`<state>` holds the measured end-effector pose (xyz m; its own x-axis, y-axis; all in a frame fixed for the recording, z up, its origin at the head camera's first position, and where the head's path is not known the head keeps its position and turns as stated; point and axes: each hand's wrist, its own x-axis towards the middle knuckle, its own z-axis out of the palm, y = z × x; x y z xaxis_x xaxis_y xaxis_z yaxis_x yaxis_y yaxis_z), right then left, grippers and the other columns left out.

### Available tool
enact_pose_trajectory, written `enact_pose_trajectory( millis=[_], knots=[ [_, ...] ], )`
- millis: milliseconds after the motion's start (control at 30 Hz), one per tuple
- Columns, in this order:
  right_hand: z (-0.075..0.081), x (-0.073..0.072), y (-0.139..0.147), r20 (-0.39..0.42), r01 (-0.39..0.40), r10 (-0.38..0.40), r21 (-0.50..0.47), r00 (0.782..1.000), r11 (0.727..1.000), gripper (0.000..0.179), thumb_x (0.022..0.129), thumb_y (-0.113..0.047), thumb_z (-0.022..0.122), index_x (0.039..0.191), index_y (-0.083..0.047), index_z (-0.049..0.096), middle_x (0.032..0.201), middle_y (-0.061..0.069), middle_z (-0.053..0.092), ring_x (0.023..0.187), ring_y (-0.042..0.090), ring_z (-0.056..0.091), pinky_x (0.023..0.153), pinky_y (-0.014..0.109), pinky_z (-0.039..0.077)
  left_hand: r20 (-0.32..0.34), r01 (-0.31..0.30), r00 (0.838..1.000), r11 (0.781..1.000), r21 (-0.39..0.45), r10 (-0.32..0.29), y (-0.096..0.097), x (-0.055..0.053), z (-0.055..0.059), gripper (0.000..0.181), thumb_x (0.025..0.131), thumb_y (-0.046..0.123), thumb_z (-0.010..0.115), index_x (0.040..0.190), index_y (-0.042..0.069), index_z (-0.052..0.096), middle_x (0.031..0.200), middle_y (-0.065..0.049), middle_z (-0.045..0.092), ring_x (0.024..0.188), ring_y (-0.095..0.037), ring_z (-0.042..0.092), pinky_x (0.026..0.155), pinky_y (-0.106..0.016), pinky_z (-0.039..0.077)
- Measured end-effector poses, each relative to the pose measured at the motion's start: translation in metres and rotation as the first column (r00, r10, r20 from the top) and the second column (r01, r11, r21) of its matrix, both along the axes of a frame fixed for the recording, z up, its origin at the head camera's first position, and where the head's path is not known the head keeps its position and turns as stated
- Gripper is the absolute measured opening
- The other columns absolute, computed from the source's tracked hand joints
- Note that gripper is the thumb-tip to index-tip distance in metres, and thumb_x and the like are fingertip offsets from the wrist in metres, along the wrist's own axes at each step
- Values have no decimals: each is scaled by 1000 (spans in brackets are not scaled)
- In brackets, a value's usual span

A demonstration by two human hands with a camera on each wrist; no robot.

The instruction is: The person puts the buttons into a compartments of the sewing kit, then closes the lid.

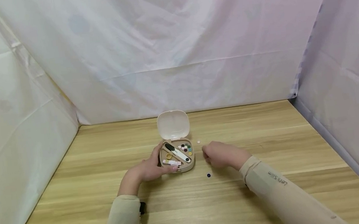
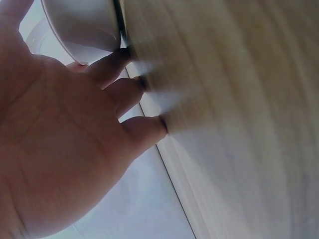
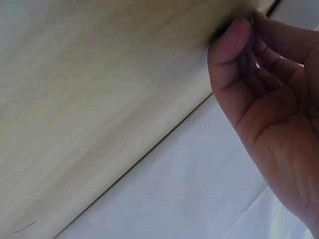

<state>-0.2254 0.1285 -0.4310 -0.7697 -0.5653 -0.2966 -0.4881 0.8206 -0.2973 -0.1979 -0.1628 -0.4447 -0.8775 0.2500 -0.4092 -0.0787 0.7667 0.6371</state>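
Observation:
My left hand (image 1: 152,168) holds a small sewing box (image 1: 189,166) by its left side, thumb at the front edge and fingers round the back. The box's white lid (image 1: 173,124) stands raised. Inside lie black-and-white thread snips (image 1: 180,156), a gold ring-shaped thimble (image 1: 169,156), a pink-and-white slip (image 1: 171,162) and several coloured buttons (image 1: 185,148). To the right of the box, my right hand (image 1: 220,154) is down at the tabletop, thumb and fingertip pinching a small button, mostly hidden; only a dark greenish sliver shows in the right wrist view.
A white button (image 1: 198,142) lies on the wooden table (image 1: 248,123) beyond the right hand, and a dark blue button (image 1: 208,175) lies nearer the front. White cloth (image 1: 173,47) hangs behind the table and along both sides.

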Motion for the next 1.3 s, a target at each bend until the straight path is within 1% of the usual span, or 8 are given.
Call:
enact_pose_trajectory(
  millis=[233,333,533,700,867,1033,1133,1300],
  knots=[
    [6,-12,11,63,-39,43,-61,997,997,14,106,-10,61,94,-10,68,86,-2,66,78,10,58,74,29,53,-4,14,1000,1000,0,-14,0,5,7,124,88,70,76,173,30,-5,180,-16,14,161,-54,20,130,-73,10],
    [10,-15,15,56,-42,46,-81,997,996,15,107,-11,61,92,-11,66,84,-2,64,76,10,57,72,27,50,-11,19,1000,1000,10,-19,1,7,11,123,88,69,76,173,27,-2,179,-19,16,159,-59,19,127,-77,12],
    [18,-21,16,41,-32,37,-103,998,994,18,106,-10,58,89,-11,63,81,0,61,74,11,55,69,25,47,-21,35,999,999,11,-34,1,7,11,124,89,68,76,173,25,-4,179,-20,15,161,-52,24,130,-73,6],
    [27,-26,12,-2,-58,58,-119,998,991,21,106,-9,56,85,-12,59,78,-1,56,73,11,52,68,26,45,-16,33,999,999,13,-33,1,7,12,125,88,70,76,173,26,-4,179,-20,15,161,-52,23,130,-73,8],
    [37,-30,1,-47,-78,72,-141,996,987,22,107,-9,52,85,-11,57,78,0,54,73,12,51,70,27,44,-4,24,1000,1000,7,-24,1,5,8,126,86,70,77,173,28,-4,179,-19,17,161,-50,26,131,-71,9],
    [44,-35,-13,-71,-72,62,-149,996,986,21,109,-12,49,91,-11,60,80,1,56,75,13,52,72,30,46,-11,20,1000,1000,-6,-20,-1,-1,-1,127,85,71,78,173,29,-5,179,-16,19,161,-41,32,134,-67,2],
    [45,-38,-23,-82,-76,64,-152,995,986,21,110,-14,49,94,-10,62,82,2,58,75,13,52,73,31,47,-18,17,1000,1000,-4,-17,-1,-3,-4,128,84,71,78,173,29,-5,178,-17,21,160,-42,35,133,-67,3],
    [39,-44,-37,-121,-60,44,-129,992,990,19,111,-19,50,103,-10,65,90,2,66,79,14,58,76,32,53,-14,19,1000,1000,-11,-19,-1,-2,-2,128,85,71,78,173,30,-6,178,-17,20,160,-42,33,134,-67,2]
  ],
)
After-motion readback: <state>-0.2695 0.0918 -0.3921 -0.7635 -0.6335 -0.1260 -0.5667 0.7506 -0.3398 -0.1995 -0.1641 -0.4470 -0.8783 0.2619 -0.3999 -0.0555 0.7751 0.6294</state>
